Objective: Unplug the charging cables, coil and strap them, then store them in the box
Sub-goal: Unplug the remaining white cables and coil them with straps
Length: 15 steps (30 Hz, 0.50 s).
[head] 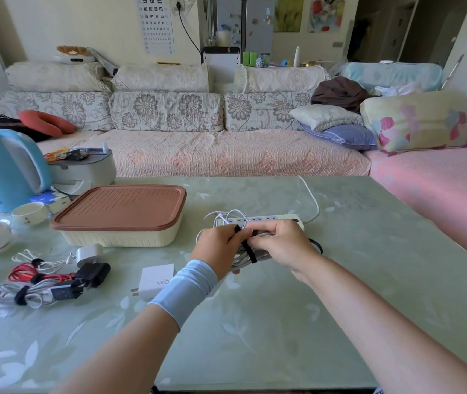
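Charging cable [242, 260], white and coiled, is held just above the middle of the green table [255, 322]. The left hand [218, 248] grips it from below and pinches the top end of a black strap [246, 245] that crosses it. The right hand [283, 245] curls its fingers round it just right of the strap. At near left lie a white charger [157, 280] and 3 strapped cable bundles [36, 291]. Just beyond the hands lies a white power strip [269, 218]. Farther left stands the cream box [118, 237], its brown lid [121, 209] on, with a blue kettle [5, 169] behind.
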### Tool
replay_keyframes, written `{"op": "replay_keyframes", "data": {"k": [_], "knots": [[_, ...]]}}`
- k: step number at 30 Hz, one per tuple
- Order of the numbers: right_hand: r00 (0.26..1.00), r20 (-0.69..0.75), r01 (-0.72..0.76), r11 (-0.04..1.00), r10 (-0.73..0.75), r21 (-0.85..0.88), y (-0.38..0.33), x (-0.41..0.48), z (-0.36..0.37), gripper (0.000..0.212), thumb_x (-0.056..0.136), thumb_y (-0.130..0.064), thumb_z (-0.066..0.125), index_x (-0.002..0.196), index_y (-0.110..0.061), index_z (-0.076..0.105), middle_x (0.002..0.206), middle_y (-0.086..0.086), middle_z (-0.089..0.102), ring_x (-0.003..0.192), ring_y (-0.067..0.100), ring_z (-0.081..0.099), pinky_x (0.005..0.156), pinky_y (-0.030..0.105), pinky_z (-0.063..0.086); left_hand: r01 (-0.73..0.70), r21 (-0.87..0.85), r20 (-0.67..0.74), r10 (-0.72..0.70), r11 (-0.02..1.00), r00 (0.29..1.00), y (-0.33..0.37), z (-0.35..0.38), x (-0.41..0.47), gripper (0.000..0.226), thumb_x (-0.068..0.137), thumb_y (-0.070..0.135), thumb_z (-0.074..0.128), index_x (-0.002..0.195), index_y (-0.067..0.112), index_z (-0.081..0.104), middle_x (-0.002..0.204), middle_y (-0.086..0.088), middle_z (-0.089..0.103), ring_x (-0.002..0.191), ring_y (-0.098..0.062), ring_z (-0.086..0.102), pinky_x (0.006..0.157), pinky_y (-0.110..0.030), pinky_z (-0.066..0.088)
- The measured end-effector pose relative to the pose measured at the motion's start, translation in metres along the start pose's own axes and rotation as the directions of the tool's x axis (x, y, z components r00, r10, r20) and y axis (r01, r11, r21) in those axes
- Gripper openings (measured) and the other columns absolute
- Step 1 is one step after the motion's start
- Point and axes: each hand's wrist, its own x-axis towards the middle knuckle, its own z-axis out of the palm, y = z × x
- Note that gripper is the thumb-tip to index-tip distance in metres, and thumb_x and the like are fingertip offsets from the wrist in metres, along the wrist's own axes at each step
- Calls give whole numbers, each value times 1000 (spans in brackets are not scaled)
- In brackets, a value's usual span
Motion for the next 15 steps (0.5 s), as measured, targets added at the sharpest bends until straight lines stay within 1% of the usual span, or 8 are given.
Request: {"op": "replay_keyframes", "data": {"k": [3,5,7,9,11,12,13,15], "knots": [[999,-18,32,999,-32,16,3,-1,0,27,88,-16,71,114,-22,73,98,-8,75,93,2,69,89,19,49,9,6,2,-9,1000,1000,1,-2,2,31,94,37,57,74,15,66,67,-9,64,48,-25,66,44,-41,56],[998,-21,56,998,-56,-11,4,-4,3,25,91,-17,69,115,-23,73,100,-9,74,96,1,68,91,19,49,65,-15,27,-64,998,998,1,-3,1,33,95,38,56,72,16,63,63,-4,59,48,-30,66,46,-46,56],[995,-67,69,998,-70,-14,3,-5,8,26,90,-13,68,113,-23,73,98,-9,73,96,4,68,91,21,50,129,-60,52,-126,990,991,2,-2,-2,35,96,38,55,72,13,61,62,-4,56,48,-33,66,46,-44,56],[993,-118,22,999,-17,35,1,-5,14,31,88,-8,68,117,-21,72,96,-8,70,98,11,65,93,24,49,157,-55,70,-153,986,986,2,-2,-3,39,97,38,53,72,9,58,62,-6,54,46,-34,65,43,-39,52],[985,-150,-66,989,86,132,-1,-3,17,38,85,-6,70,121,-17,69,103,0,70,104,16,63,96,29,47,152,-17,67,-151,988,986,2,-1,-4,43,96,41,52,76,3,58,65,-10,54,45,-33,65,43,-41,50],[979,-164,-97,981,124,167,-1,-3,17,36,83,-5,71,117,-15,70,106,3,71,104,18,64,95,30,48,143,-12,60,-142,990,988,2,0,-4,43,96,40,53,76,3,58,66,-10,54,45,-33,64,42,-42,50],[973,-180,-111,976,145,187,-2,-3,16,28,82,-4,71,108,-15,73,102,5,72,99,19,66,88,29,49,128,-19,50,-127,992,991,2,1,-4,41,96,39,54,73,6,59,66,-9,56,45,-34,64,41,-42,51],[964,-213,-113,973,157,201,-4,-5,15,14,80,-2,72,85,-15,76,87,5,74,84,19,67,75,26,49,84,-24,17,-84,996,996,4,2,-5,35,96,36,55,67,17,58,64,-5,58,45,-33,64,38,-39,52]]}}
